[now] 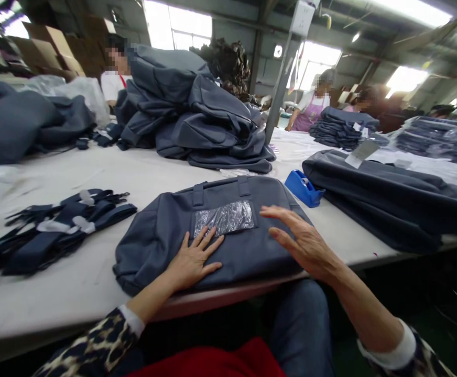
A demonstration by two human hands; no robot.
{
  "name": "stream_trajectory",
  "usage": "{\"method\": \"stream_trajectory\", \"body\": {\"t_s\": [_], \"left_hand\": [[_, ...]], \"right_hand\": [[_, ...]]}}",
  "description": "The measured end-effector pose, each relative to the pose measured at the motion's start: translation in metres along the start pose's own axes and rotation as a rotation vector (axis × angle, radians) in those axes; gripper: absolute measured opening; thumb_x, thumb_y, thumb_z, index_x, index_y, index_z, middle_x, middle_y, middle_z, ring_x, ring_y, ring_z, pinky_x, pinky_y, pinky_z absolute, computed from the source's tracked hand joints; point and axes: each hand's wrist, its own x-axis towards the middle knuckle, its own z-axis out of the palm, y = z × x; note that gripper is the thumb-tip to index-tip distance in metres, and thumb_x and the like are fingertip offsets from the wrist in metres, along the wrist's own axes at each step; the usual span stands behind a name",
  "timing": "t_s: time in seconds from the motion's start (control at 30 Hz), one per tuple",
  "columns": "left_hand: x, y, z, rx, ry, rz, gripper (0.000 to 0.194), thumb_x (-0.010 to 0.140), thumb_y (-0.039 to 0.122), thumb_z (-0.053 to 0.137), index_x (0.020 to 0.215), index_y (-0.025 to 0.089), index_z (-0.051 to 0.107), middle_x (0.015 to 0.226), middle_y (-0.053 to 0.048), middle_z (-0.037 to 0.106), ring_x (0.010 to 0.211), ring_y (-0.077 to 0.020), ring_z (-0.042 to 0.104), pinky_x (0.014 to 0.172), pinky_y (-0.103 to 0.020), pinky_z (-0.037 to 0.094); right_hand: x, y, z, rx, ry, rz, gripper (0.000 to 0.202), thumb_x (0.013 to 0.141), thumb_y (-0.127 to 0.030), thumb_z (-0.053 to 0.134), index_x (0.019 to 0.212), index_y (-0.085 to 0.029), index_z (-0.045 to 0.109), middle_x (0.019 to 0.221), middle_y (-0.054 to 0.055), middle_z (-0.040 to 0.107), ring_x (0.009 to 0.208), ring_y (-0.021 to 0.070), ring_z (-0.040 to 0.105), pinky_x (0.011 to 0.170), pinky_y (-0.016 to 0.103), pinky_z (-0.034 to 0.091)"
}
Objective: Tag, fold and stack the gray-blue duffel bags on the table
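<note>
A dark blue-grey duffel bag [236, 262] lies flat on the table in front of me. On its upper face sits a clear plastic-covered panel [232, 217], wrinkled and shiny, and two short fabric loops [198, 194] run along its far edge. My left hand [195, 259] rests flat on the bag with its fingers spread, the fingertips touching the panel's lower left edge. Over the right part of the bag, my right hand [301, 241] is raised with fingers extended and thumb apart, holding nothing. Whether it touches the fabric I cannot tell.
Bundled dark straps [67, 225] lie left on the white table [95, 173]. A pile of bags [213, 120] rises behind, beside a metal post [279, 89]. A blue tape dispenser [304, 188] and more bags [385, 193] are at right. Co-workers [309, 110] stand across the table.
</note>
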Motion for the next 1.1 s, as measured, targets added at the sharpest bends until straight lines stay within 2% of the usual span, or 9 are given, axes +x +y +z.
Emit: {"method": "stream_trajectory", "body": {"t_s": [0.17, 0.27, 0.43, 0.53, 0.63, 0.8, 0.87, 0.97, 1.1], "left_hand": [[0.0, 0.002, 0.005, 0.003, 0.003, 0.012, 0.065, 0.096, 0.061, 0.04, 0.154, 0.042, 0.017, 0.165, -0.002, 0.012, 0.15, -0.0357, 0.012, 0.112, -0.072, 0.009], [-0.001, 0.0, 0.001, -0.022, -0.031, 0.002, 0.063, 0.097, 0.06, 0.04, 0.153, 0.042, 0.02, 0.164, -0.003, 0.015, 0.15, -0.0369, 0.015, 0.111, -0.073, 0.011], [0.023, 0.011, -0.042, -0.012, -0.181, -0.015, 0.058, 0.095, 0.058, 0.044, 0.148, 0.034, 0.042, 0.159, -0.01, 0.031, 0.143, -0.0409, 0.031, 0.105, -0.075, 0.024], [0.055, 0.032, -0.056, 0.021, -0.06, 0.04, 0.051, 0.098, 0.052, 0.041, 0.142, 0.028, 0.051, 0.153, -0.013, 0.043, 0.139, -0.0345, 0.041, 0.111, -0.066, 0.024], [0.078, 0.049, -0.034, 0.012, 0.075, 0.077, 0.059, 0.098, 0.054, 0.04, 0.152, 0.032, 0.033, 0.16, -0.009, 0.029, 0.147, -0.0343, 0.024, 0.114, -0.069, 0.013], [0.08, 0.046, 0.018, 0.008, 0.022, 0.013, 0.065, 0.097, 0.058, 0.041, 0.155, 0.036, 0.019, 0.164, -0.005, 0.016, 0.15, -0.0369, 0.011, 0.11, -0.076, 0.006], [0.077, 0.042, 0.022, -0.005, 0.008, 0.023, 0.065, 0.098, 0.058, 0.039, 0.155, 0.037, 0.016, 0.164, -0.005, 0.014, 0.151, -0.0364, 0.01, 0.111, -0.075, 0.008], [0.076, 0.04, 0.017, -0.013, 0.0, 0.03, 0.066, 0.099, 0.058, 0.036, 0.156, 0.037, 0.012, 0.165, -0.005, 0.012, 0.151, -0.036, 0.009, 0.111, -0.074, 0.011], [0.076, 0.039, 0.016, -0.011, 0.005, 0.049, 0.065, 0.099, 0.058, 0.034, 0.156, 0.036, 0.01, 0.165, -0.004, 0.012, 0.151, -0.0352, 0.009, 0.112, -0.073, 0.011]], "right_hand": [[0.01, 0.129, 0.037, -0.446, -0.064, 0.138, 0.059, 0.097, -0.049, 0.044, 0.152, -0.029, 0.036, 0.162, 0.004, 0.025, 0.151, 0.0269, 0.013, 0.12, 0.052, 0.016], [0.005, 0.163, 0.052, -0.435, -0.056, 0.12, 0.061, 0.097, -0.051, 0.044, 0.153, -0.031, 0.032, 0.163, 0.0, 0.02, 0.151, 0.0234, 0.009, 0.122, 0.047, 0.012], [0.007, 0.155, 0.047, -0.354, -0.042, 0.112, 0.06, 0.094, -0.053, 0.05, 0.15, -0.033, 0.039, 0.161, 0.0, 0.027, 0.15, 0.0243, 0.014, 0.121, 0.046, 0.012], [0.006, 0.153, 0.048, -0.285, -0.016, 0.118, 0.059, 0.093, -0.05, 0.055, 0.148, -0.033, 0.042, 0.16, 0.0, 0.03, 0.15, 0.0249, 0.015, 0.121, 0.047, 0.009], [0.003, 0.154, 0.052, -0.205, 0.013, 0.12, 0.059, 0.091, -0.049, 0.059, 0.146, -0.033, 0.046, 0.159, 0.0, 0.031, 0.15, 0.0255, 0.016, 0.122, 0.047, 0.008], [0.013, 0.14, 0.028, -0.031, 0.036, 0.121, 0.055, 0.078, -0.049, 0.072, 0.129, -0.031, 0.064, 0.148, 0.003, 0.05, 0.143, 0.0319, 0.034, 0.119, 0.051, 0.02], [0.024, 0.134, 0.0, 0.058, 0.086, 0.115, 0.048, 0.083, -0.051, 0.066, 0.126, -0.03, 0.066, 0.14, 0.004, 0.059, 0.136, 0.0292, 0.045, 0.116, 0.048, 0.028], [0.031, 0.14, -0.044, 0.254, 0.344, 0.167, 0.042, 0.089, -0.045, 0.059, 0.127, -0.028, 0.062, 0.135, 0.003, 0.061, 0.129, 0.0219, 0.05, 0.113, 0.042, 0.031], [0.006, 0.17, -0.06, 0.414, 0.454, 0.344, 0.049, 0.069, -0.024, 0.076, 0.117, -0.02, 0.065, 0.116, 0.009, 0.068, 0.106, 0.0231, 0.061, 0.103, 0.049, 0.041]]}}
